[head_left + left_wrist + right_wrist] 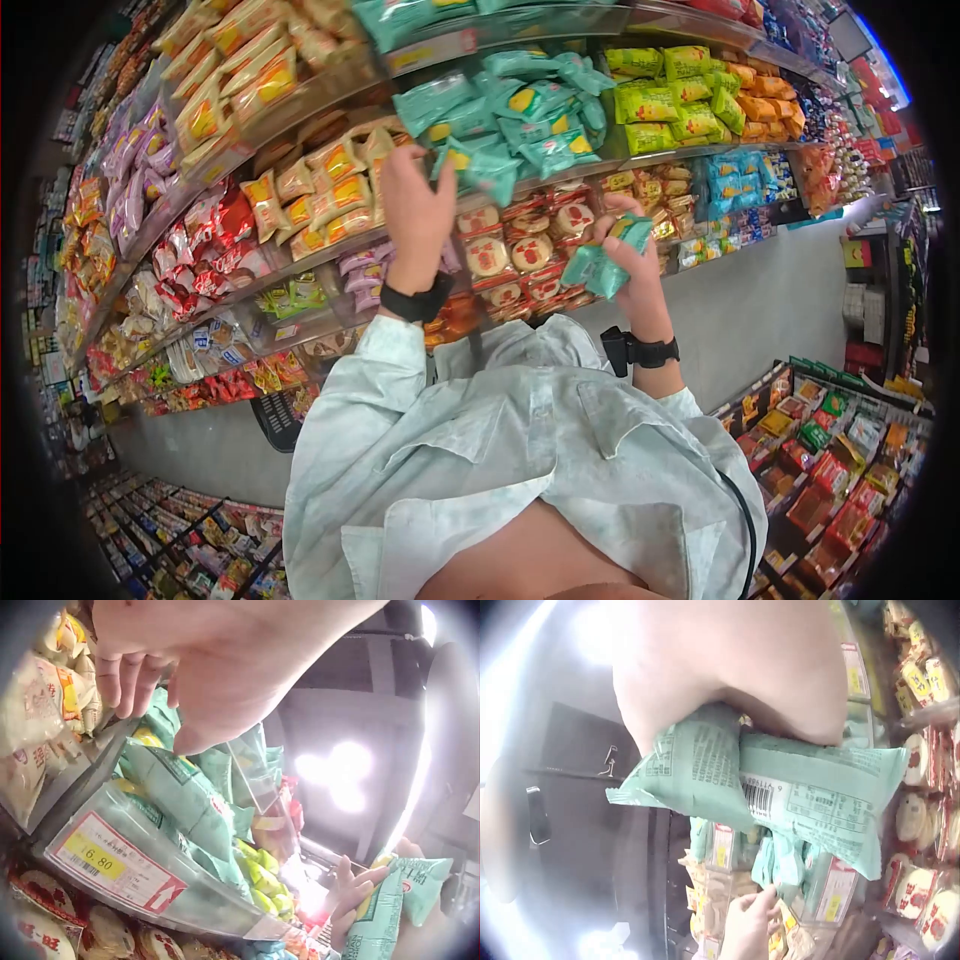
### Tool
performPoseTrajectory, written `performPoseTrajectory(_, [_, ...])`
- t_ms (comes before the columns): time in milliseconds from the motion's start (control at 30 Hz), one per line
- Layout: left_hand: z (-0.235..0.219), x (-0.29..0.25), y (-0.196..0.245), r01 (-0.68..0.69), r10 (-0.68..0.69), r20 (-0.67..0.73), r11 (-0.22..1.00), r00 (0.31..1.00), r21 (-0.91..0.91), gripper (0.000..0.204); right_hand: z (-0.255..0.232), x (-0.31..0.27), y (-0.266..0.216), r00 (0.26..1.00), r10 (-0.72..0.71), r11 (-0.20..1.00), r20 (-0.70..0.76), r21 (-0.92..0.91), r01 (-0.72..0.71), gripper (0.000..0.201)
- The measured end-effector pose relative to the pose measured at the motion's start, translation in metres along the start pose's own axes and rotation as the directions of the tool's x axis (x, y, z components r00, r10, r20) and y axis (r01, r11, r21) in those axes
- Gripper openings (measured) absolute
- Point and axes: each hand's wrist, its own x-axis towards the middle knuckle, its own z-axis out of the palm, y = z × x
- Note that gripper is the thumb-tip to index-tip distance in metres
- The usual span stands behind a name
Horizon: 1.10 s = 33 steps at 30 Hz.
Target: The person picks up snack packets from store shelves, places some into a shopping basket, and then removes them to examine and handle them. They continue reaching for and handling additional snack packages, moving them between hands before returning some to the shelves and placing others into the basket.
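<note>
My right hand (636, 275) grips two teal snack packets (810, 787), one crossing the other, out in front of the shelf. Printed text and a barcode show on them in the right wrist view. My left hand (418, 215) is at the front of a bin of teal packets (545, 115), its fingers loosely bent and thumb apart. A teal packet (180, 791) lies right under that thumb in the left wrist view, and nothing shows gripped between thumb and fingers. In the head view, a slightly blurred teal packet (478, 165) overhangs the bin's front edge beside the thumb.
Clear bin fronts carry a price label (112, 859). Cream-coloured packets (335, 190) fill the bin to the left, green packets (670, 100) the one to the right. Round crackers (520, 240) sit below. A dark basket (277, 420) stands on the floor.
</note>
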Motion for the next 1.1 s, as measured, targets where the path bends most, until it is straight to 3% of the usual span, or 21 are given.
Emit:
performPoseTrajectory(100, [0.009,-0.001,0.010,0.097,-0.097,-0.005,0.992,0.995,0.081,0.027,-0.043,0.030,-0.024,0.982,-0.189,0.974,-0.009,0.126,0.188,0.056])
performPoseTrajectory(200, [0.017,-0.007,0.023,-0.138,0.156,-0.056,0.961,0.986,0.239,0.022,-0.065,0.069,-0.051,0.935,-0.352,0.913,0.048,0.236,0.332,0.054])
performPoseTrajectory(333, [0.023,-0.019,0.024,-0.123,0.080,0.231,0.977,0.970,0.176,0.035,-0.060,0.115,-0.066,0.898,-0.435,0.883,0.068,0.228,0.411,0.051])
performPoseTrajectory(400, [0.022,-0.025,0.034,-0.094,0.042,0.248,0.975,0.968,0.203,0.045,-0.061,0.134,-0.056,0.882,-0.455,0.883,0.123,0.188,0.429,0.052])
performPoseTrajectory(433, [0.022,-0.028,0.039,-0.081,0.024,0.257,0.973,0.966,0.214,0.050,-0.063,0.146,-0.044,0.852,-0.504,0.863,0.140,0.031,0.505,0.053])
performPoseTrajectory(533, [0.022,-0.035,0.044,-0.148,0.066,0.249,0.934,0.966,0.326,0.061,-0.058,0.159,-0.031,0.868,-0.474,0.769,0.147,-0.410,0.490,0.050])
performPoseTrajectory(700, [0.031,-0.029,0.048,-0.133,0.041,0.208,0.880,0.977,0.455,0.061,-0.048,0.146,-0.042,0.909,-0.415,0.773,0.046,-0.509,0.379,0.048])
performPoseTrajectory(800, [0.041,-0.021,0.046,-0.075,0.020,0.115,0.864,0.993,0.498,0.060,-0.055,0.147,-0.044,0.802,-0.580,0.396,0.143,-0.811,0.431,0.046])
performPoseTrajectory(933, [0.050,-0.011,0.040,-0.050,0.021,0.065,0.870,0.998,0.491,0.059,-0.062,0.144,-0.036,0.862,-0.482,0.431,0.155,-0.815,0.387,0.045])
performPoseTrajectory(1033, [0.044,-0.008,0.043,-0.044,-0.003,0.100,0.886,0.995,0.462,0.062,-0.064,0.148,-0.035,0.861,-0.485,0.377,0.155,-0.851,0.366,0.047])
performPoseTrajectory(1100, [0.037,-0.009,0.044,-0.050,0.012,0.093,0.906,0.996,0.421,0.062,-0.062,0.146,-0.039,0.884,-0.452,0.457,0.119,-0.821,0.343,0.050])
